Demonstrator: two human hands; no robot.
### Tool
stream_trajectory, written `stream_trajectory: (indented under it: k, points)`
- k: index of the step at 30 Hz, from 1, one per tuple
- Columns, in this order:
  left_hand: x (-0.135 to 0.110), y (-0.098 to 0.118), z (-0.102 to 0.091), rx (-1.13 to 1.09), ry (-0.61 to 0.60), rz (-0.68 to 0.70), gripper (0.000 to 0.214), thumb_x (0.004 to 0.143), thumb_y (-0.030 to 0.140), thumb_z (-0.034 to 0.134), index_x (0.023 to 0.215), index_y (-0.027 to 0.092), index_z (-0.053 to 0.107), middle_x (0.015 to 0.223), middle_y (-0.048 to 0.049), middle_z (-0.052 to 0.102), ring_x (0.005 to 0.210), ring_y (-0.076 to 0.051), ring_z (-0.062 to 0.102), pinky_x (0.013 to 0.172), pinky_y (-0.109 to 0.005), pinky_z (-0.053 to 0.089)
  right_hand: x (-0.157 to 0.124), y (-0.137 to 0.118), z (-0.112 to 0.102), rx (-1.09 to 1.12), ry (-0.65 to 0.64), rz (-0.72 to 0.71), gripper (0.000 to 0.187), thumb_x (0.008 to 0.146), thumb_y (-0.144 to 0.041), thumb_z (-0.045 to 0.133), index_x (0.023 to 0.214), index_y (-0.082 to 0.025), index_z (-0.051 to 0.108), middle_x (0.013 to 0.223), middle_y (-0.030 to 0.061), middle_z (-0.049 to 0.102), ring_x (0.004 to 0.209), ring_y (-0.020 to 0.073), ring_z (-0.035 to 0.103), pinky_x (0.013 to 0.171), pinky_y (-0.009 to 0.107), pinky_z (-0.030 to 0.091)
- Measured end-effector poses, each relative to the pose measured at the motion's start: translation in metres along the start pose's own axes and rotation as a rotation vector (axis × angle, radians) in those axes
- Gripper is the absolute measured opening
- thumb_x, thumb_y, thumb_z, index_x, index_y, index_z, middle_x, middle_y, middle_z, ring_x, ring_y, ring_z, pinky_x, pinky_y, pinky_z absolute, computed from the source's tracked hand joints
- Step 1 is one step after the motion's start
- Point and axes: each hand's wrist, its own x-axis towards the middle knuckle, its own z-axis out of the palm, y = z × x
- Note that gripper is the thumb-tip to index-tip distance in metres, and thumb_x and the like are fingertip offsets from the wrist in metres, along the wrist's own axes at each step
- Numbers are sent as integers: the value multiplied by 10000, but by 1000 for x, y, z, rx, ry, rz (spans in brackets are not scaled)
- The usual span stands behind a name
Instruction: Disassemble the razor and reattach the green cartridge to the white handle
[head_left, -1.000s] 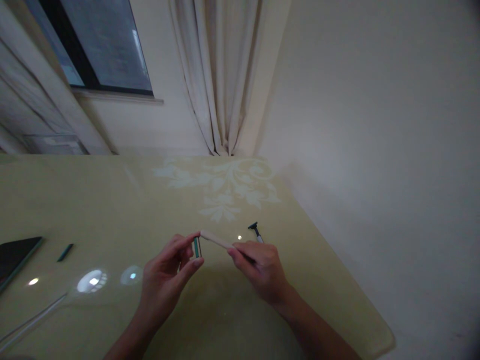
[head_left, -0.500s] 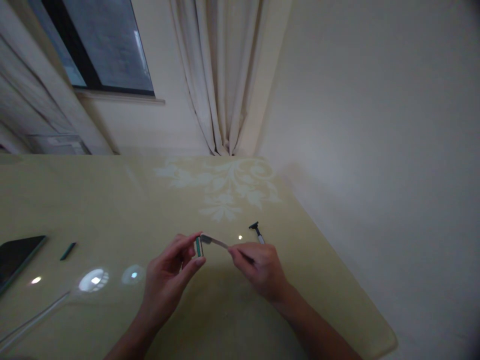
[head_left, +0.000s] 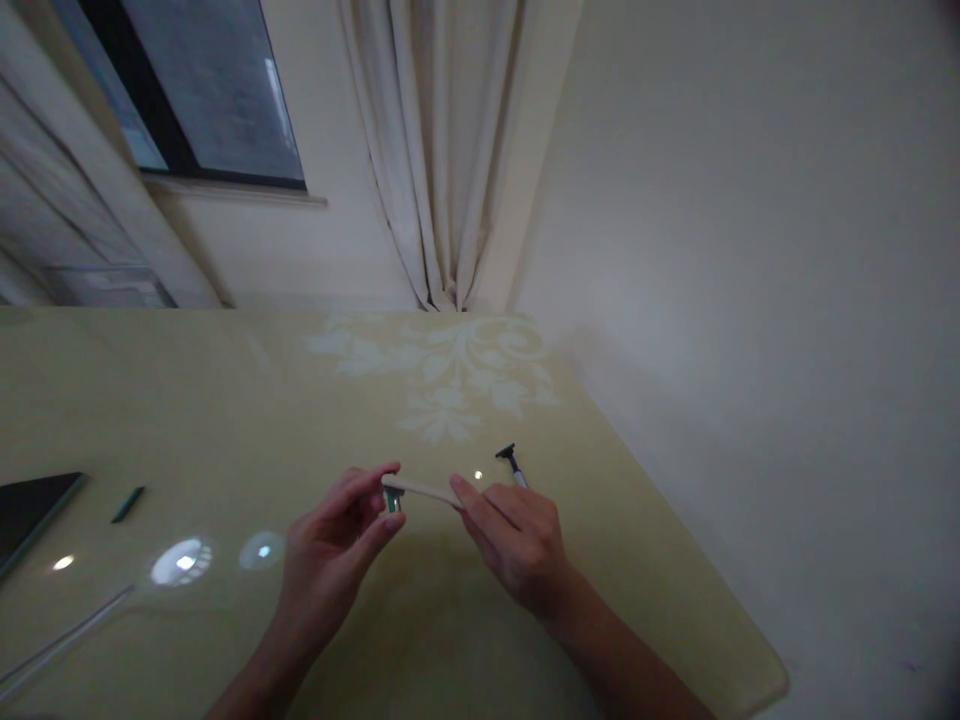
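One pale yellow table fills the lower frame, beneath a cream curtain at top centre and a dark-framed window at upper left. At lower centre, the left hand pinches a small green-striped block between thumb and fingers; the right hand grasps a pale brush, its head overlapping the block's upper part. A razor lies just beyond the right hand; smallest, the block sits at centre.
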Motion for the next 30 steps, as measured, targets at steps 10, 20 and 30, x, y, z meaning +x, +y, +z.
stream_trajectory:
  k: [10,20,30]
  points:
    - [0,1,2,-83,57,-69,396,779,368,944,1166,316,880,823,-5,635,743,-142,621,639,-190,526,-5,-3,3,7,26,-46,325,1090,-99,589,1401,-71,678,732,7,639,634,143,569,595,305,400]
    - [0,2,3,-82,44,-48,364,786,355,938,1144,319,887,832,-10,657,748,-139,625,653,-188,529,-5,0,4,-2,28,-21,313,1100,-105,561,1377,-78,703,744,17,653,643,145,579,602,299,415]
    - [0,-3,2,-123,44,-81,367,789,363,940,1149,318,884,846,-10,642,773,-144,625,674,-196,531,-6,-1,5,5,31,34,308,1110,-118,550,1364,-84,720,748,19,639,636,140,558,589,281,402]
